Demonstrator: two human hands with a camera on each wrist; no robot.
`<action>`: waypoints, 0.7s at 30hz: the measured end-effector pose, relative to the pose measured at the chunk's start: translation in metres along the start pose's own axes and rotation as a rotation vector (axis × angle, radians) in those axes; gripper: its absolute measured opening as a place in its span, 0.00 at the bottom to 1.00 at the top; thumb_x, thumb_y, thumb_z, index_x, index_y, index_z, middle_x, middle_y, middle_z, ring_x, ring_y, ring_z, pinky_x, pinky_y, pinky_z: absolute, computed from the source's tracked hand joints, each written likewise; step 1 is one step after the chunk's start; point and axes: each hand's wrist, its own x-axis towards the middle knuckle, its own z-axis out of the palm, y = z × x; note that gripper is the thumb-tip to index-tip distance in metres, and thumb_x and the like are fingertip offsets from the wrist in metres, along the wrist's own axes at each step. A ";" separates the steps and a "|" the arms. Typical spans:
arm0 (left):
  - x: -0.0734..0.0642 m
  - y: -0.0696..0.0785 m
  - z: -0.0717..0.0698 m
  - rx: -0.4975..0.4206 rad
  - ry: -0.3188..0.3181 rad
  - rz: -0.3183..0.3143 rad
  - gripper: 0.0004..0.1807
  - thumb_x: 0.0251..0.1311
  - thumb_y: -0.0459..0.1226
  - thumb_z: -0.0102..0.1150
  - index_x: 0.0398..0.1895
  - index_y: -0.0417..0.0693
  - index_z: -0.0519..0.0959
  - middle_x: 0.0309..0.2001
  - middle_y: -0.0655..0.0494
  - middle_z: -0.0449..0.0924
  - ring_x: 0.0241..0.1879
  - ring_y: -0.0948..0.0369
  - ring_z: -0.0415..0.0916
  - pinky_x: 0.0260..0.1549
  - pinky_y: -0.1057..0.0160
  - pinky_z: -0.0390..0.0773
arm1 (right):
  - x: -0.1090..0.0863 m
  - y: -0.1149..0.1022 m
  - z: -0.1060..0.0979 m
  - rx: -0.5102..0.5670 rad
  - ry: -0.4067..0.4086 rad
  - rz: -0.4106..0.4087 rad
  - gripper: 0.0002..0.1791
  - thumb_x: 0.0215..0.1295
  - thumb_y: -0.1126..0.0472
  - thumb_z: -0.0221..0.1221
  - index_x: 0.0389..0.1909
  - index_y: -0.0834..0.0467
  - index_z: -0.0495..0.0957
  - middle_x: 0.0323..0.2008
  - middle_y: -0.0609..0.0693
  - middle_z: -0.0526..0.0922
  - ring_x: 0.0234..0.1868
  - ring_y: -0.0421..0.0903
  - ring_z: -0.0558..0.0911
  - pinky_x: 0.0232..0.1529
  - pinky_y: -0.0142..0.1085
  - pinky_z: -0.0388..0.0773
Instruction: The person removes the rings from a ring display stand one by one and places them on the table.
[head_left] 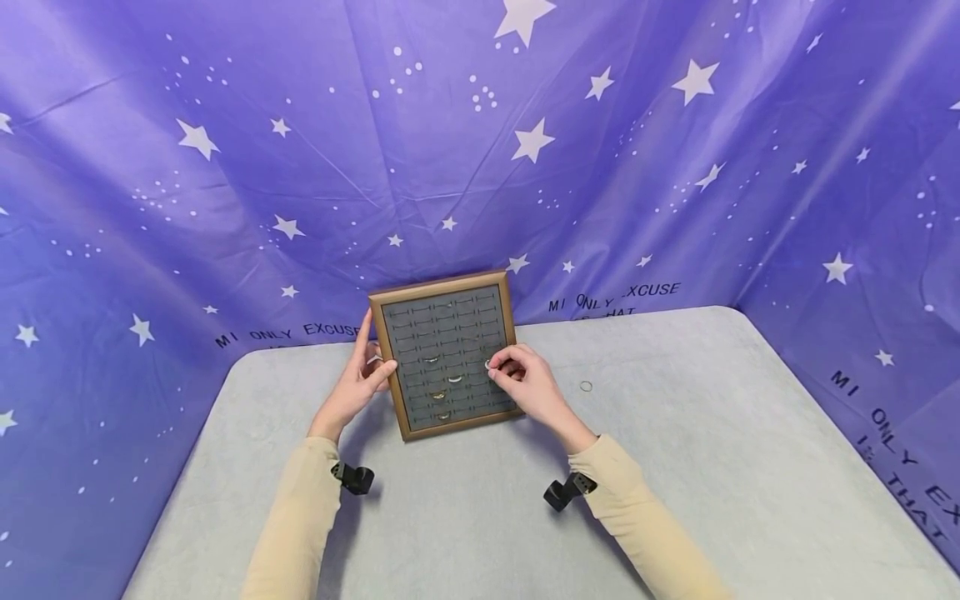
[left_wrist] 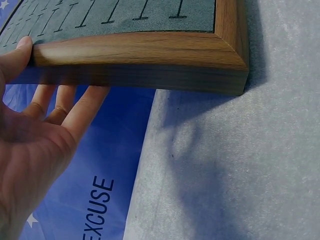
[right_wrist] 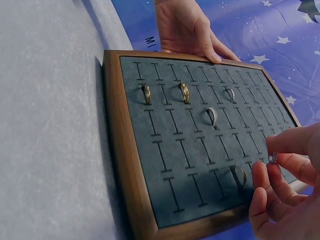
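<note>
A wood-framed ring display tray (head_left: 452, 429) with a slotted dark grey pad stands tilted on the table. My left hand (head_left: 354, 392) grips its left side, thumb on the front of the frame and fingers behind, as the left wrist view shows. Between thumb and fingertips my right hand (head_left: 528, 385) pinches a silver ring (right_wrist: 273, 157) at the pad's right part. Seated in the slots are two gold rings (right_wrist: 184, 93), two silver rings (right_wrist: 212, 118) and, close to my right fingers, a gold-toned ring (right_wrist: 243, 177) partly in shadow.
A loose thin ring (head_left: 586, 386) lies on the pale grey table (head_left: 675, 467), to the right of my right hand. Behind the tray hangs a purple curtain (head_left: 420, 150) with white stars and printed lettering. Each wrist carries a small black camera (head_left: 354, 478).
</note>
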 end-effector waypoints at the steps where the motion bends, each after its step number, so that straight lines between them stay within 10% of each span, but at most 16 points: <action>1: 0.000 0.000 0.000 -0.003 0.000 -0.003 0.49 0.68 0.27 0.51 0.78 0.61 0.31 0.38 0.47 0.65 0.32 0.57 0.67 0.31 0.56 0.81 | -0.002 -0.003 -0.002 -0.002 0.003 0.005 0.02 0.59 0.76 0.60 0.32 0.72 0.76 0.36 0.67 0.75 0.34 0.55 0.76 0.33 0.33 0.74; 21: 0.000 -0.003 0.000 0.024 0.019 0.021 0.48 0.67 0.27 0.52 0.78 0.59 0.33 0.38 0.48 0.66 0.32 0.60 0.64 0.28 0.69 0.71 | -0.012 0.016 -0.018 0.033 0.049 0.115 0.04 0.59 0.76 0.59 0.34 0.73 0.77 0.41 0.66 0.77 0.36 0.55 0.78 0.36 0.29 0.76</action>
